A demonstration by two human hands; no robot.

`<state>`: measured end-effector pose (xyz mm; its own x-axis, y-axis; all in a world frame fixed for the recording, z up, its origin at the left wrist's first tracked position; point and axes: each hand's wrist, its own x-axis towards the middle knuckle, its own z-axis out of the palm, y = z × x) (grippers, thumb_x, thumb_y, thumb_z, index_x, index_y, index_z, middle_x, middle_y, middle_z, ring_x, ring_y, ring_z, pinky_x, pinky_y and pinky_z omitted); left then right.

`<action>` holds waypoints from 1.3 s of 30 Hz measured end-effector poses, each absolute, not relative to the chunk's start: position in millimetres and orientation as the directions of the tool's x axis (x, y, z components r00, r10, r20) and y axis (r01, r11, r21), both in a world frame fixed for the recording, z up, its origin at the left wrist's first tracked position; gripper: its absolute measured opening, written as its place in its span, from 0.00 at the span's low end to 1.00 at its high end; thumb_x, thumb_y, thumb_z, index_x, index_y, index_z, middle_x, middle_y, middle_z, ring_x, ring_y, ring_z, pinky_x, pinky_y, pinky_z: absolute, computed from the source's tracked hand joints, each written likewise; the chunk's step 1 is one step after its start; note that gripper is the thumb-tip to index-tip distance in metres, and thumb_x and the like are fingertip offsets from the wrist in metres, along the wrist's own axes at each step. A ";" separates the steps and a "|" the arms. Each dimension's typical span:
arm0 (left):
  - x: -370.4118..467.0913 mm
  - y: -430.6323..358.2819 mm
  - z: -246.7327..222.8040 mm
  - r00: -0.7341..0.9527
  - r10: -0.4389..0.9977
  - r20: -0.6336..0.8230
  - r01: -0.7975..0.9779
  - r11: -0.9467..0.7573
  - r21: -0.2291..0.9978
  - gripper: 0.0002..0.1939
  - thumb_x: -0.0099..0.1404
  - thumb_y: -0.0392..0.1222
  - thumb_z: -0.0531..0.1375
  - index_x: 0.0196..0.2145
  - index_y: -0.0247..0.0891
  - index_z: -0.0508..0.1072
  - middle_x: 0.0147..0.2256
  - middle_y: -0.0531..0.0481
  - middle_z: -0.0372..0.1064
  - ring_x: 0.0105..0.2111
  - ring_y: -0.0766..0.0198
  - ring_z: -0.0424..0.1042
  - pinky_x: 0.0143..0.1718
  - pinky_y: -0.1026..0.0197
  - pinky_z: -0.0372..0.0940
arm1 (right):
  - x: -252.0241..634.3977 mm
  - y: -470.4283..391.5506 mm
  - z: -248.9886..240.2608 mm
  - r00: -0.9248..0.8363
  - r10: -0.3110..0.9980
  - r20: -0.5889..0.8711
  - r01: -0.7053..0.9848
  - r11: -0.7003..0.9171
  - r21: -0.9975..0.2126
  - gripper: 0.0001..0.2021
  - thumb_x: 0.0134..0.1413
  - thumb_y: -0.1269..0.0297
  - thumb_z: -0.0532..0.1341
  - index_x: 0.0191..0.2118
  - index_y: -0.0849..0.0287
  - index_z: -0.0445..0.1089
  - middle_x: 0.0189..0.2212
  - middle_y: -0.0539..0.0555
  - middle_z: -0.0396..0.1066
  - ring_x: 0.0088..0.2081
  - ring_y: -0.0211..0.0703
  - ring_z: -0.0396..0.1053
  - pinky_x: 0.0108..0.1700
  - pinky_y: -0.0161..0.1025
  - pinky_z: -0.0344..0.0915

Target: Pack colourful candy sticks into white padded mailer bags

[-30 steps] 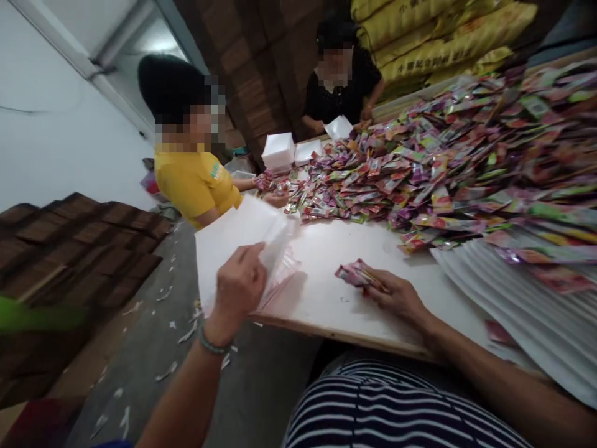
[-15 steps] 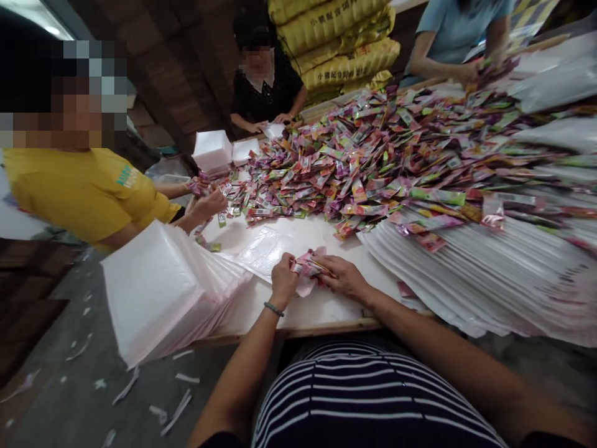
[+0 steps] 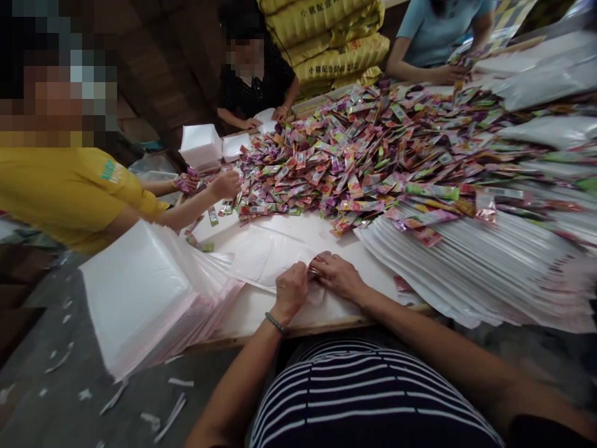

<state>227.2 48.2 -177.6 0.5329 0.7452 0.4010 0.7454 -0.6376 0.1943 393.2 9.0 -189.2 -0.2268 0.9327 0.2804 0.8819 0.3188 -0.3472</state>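
On my feed, the white pouch (image 3: 263, 252) lies on the table (image 3: 242, 314); left hand (image 3: 292, 287) pinches its edge, right hand (image 3: 341, 275) grips packets (image 3: 316, 268) there. Pouch looks light, soft, slick; I'd hold its lip.

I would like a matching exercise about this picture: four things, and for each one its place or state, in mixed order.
Things:
1. bracelet
2. heaped packets
3. yellow sacks
4. white bag

Places or states:
A. stacked beyond the table
B. lying at the left hand and right hand
C. around the left wrist
D. many-coloured, spread on the table

Pairs: 1-C, 2-D, 3-A, 4-B
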 end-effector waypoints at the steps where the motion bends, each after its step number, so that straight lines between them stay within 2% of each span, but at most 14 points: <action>1: 229.5 47.0 -178.6 0.525 0.747 0.407 0.747 -0.634 0.200 0.13 0.72 0.38 0.47 0.30 0.40 0.65 0.26 0.50 0.69 0.26 0.63 0.69 0.29 0.62 0.56 | 393.4 9.2 -189.1 -0.215 0.938 0.273 0.875 0.309 -0.372 0.10 0.60 0.67 0.59 0.47 0.54 0.71 0.44 0.56 0.70 0.44 0.46 0.64 0.44 0.39 0.65; 5: 241.9 42.8 -178.0 0.454 0.760 0.464 0.737 -0.613 0.284 0.13 0.72 0.38 0.45 0.31 0.40 0.64 0.26 0.50 0.68 0.26 0.63 0.68 0.30 0.62 0.57 | 387.1 15.6 -190.9 -0.336 0.892 0.302 0.824 0.433 -0.365 0.09 0.61 0.69 0.56 0.44 0.58 0.72 0.42 0.58 0.70 0.45 0.46 0.63 0.47 0.41 0.63; 9: 250.9 41.3 -173.4 0.421 0.820 0.389 0.715 -0.563 0.414 0.12 0.72 0.39 0.47 0.31 0.41 0.64 0.25 0.51 0.68 0.26 0.63 0.69 0.30 0.62 0.58 | 388.1 25.5 -189.7 -0.426 0.881 0.205 0.789 0.473 -0.392 0.07 0.53 0.74 0.59 0.37 0.63 0.73 0.36 0.60 0.71 0.41 0.48 0.65 0.48 0.46 0.62; 10: 251.3 41.5 -172.4 0.391 0.852 0.350 0.728 -0.518 0.449 0.11 0.71 0.40 0.47 0.31 0.41 0.64 0.25 0.51 0.68 0.26 0.63 0.70 0.30 0.63 0.58 | 392.5 25.1 -187.1 -0.423 0.879 0.221 0.764 0.477 -0.434 0.08 0.51 0.72 0.62 0.38 0.63 0.73 0.38 0.61 0.71 0.43 0.49 0.65 0.49 0.47 0.62; 13: 249.0 43.1 -170.0 0.320 0.913 0.254 0.734 -0.408 0.543 0.08 0.71 0.42 0.49 0.34 0.42 0.65 0.27 0.51 0.70 0.28 0.62 0.71 0.32 0.63 0.59 | 415.0 12.4 -176.8 -0.364 0.872 0.327 0.674 0.489 -0.554 0.22 0.49 0.62 0.66 0.51 0.60 0.69 0.50 0.61 0.69 0.53 0.53 0.63 0.57 0.52 0.59; 15: 247.0 44.4 -169.7 0.294 0.926 0.236 0.712 -0.377 0.593 0.07 0.71 0.43 0.50 0.36 0.42 0.65 0.28 0.51 0.71 0.29 0.62 0.71 0.33 0.63 0.60 | 431.4 -2.6 -173.3 -0.271 0.903 0.334 0.692 0.423 -0.584 0.28 0.51 0.58 0.65 0.59 0.55 0.64 0.57 0.60 0.66 0.58 0.55 0.59 0.59 0.54 0.56; 17: 246.7 44.9 -170.5 0.266 0.935 0.236 0.689 -0.356 0.631 0.07 0.71 0.43 0.51 0.36 0.42 0.66 0.29 0.51 0.72 0.29 0.63 0.71 0.33 0.63 0.60 | 441.2 -17.7 -175.9 -0.169 0.952 0.253 0.754 0.291 -0.589 0.29 0.52 0.60 0.64 0.61 0.55 0.62 0.57 0.61 0.65 0.58 0.57 0.60 0.58 0.54 0.58; 21: 254.0 41.6 -172.1 0.250 0.940 0.233 0.660 -0.342 0.669 0.06 0.69 0.43 0.52 0.35 0.41 0.66 0.28 0.52 0.72 0.27 0.64 0.71 0.32 0.64 0.60 | 433.0 -30.9 -188.1 -0.001 0.999 0.040 0.747 0.028 -0.664 0.25 0.49 0.75 0.57 0.55 0.60 0.63 0.42 0.58 0.74 0.43 0.50 0.70 0.46 0.44 0.66; 24: 262.6 40.2 -165.9 0.285 0.928 0.241 0.638 -0.371 0.675 0.07 0.69 0.43 0.53 0.33 0.42 0.65 0.25 0.54 0.69 0.25 0.64 0.68 0.30 0.64 0.59 | 417.8 -18.2 -181.1 0.071 0.989 0.130 0.698 0.044 -0.715 0.20 0.49 0.77 0.54 0.48 0.57 0.66 0.38 0.53 0.75 0.38 0.45 0.71 0.41 0.38 0.65; 28: 268.9 52.3 -140.1 0.212 0.937 0.276 0.535 -0.348 0.770 0.07 0.67 0.42 0.55 0.30 0.41 0.64 0.23 0.56 0.64 0.23 0.67 0.64 0.28 0.65 0.58 | 412.2 12.9 -146.3 -0.103 0.954 0.280 0.813 0.243 -0.529 0.11 0.55 0.74 0.54 0.41 0.59 0.71 0.35 0.56 0.73 0.37 0.44 0.69 0.40 0.37 0.64; 30: 269.3 62.2 -123.3 0.151 0.940 0.307 0.403 -0.342 0.849 0.07 0.65 0.40 0.57 0.29 0.41 0.63 0.23 0.57 0.63 0.24 0.68 0.64 0.29 0.66 0.59 | 415.7 26.3 -127.2 -0.220 0.929 0.299 0.836 0.337 -0.432 0.09 0.57 0.73 0.56 0.39 0.59 0.72 0.35 0.57 0.73 0.38 0.45 0.68 0.39 0.38 0.64; 32: 269.7 70.4 -107.4 0.113 0.935 0.338 0.253 -0.356 0.900 0.07 0.64 0.39 0.58 0.29 0.40 0.63 0.23 0.58 0.63 0.24 0.70 0.65 0.29 0.67 0.61 | 419.2 35.7 -107.7 -0.270 0.901 0.338 0.828 0.397 -0.396 0.09 0.57 0.74 0.56 0.38 0.58 0.73 0.37 0.56 0.73 0.40 0.45 0.69 0.40 0.38 0.65; 36: 276.4 80.6 -80.4 0.165 0.908 0.385 0.039 -0.396 0.918 0.09 0.63 0.39 0.62 0.29 0.38 0.63 0.23 0.60 0.62 0.24 0.73 0.66 0.28 0.70 0.62 | 417.2 41.0 -54.1 -0.198 0.900 0.388 0.858 0.350 -0.375 0.13 0.55 0.77 0.57 0.45 0.62 0.71 0.39 0.54 0.74 0.45 0.47 0.71 0.48 0.42 0.67; 39: 284.4 91.4 -62.3 0.177 0.881 0.438 -0.067 -0.433 0.899 0.09 0.65 0.39 0.60 0.31 0.36 0.62 0.25 0.61 0.60 0.27 0.74 0.71 0.32 0.71 0.64 | 412.5 32.5 -3.1 -0.193 0.909 0.369 0.913 0.304 -0.272 0.12 0.56 0.77 0.56 0.46 0.70 0.68 0.41 0.54 0.74 0.50 0.48 0.71 0.53 0.47 0.65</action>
<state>284.4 91.4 -62.3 0.1767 0.8814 0.4381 -0.0674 -0.4332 0.8988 412.5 32.5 -3.1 -0.1934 0.9092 0.3687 0.9129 0.3045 -0.2719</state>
